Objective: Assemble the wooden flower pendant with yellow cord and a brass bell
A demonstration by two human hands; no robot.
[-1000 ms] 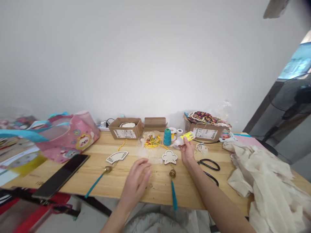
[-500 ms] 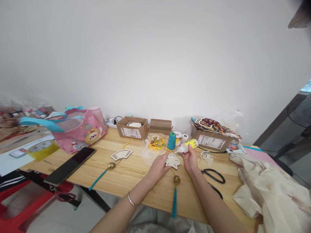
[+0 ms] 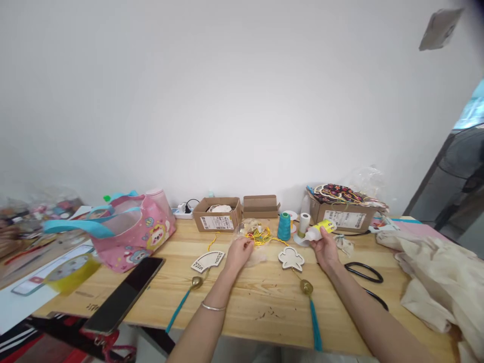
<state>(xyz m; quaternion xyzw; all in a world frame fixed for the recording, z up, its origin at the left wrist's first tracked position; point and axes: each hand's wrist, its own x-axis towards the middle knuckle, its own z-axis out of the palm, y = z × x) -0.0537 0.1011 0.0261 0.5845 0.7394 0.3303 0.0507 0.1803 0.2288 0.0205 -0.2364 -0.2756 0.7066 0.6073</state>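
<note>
My right hand [image 3: 325, 249] is closed around a glue bottle [image 3: 321, 229] with a yellow label, held tilted with its pale end to the left. My left hand [image 3: 239, 254] reaches to a clear plastic bag [image 3: 256, 258] with yellow cords [image 3: 260, 236]. Its fingertips are pinched together; what they grip is too small to tell. Between the hands, a pale cloud-shaped wooden pendant [image 3: 291, 258] lies on the table with a brass bell [image 3: 306, 287] and a teal tassel [image 3: 315, 325]. A fan-shaped pendant [image 3: 207, 260] with its own bell and tassel lies left of my left hand.
Teal thread [image 3: 284, 227] and a white roll [image 3: 303, 222] stand behind. Cardboard boxes [image 3: 236, 217] line the wall. Black-handled scissors [image 3: 363, 272] and beige cloth [image 3: 434, 272] lie right; a phone [image 3: 124, 295] and pink bag [image 3: 132, 232] are left.
My left hand has let go of the cloud-shaped pendant, which now lies on the table, and moved to the plastic bag. My right hand still holds the glue bottle. The view has shifted.
</note>
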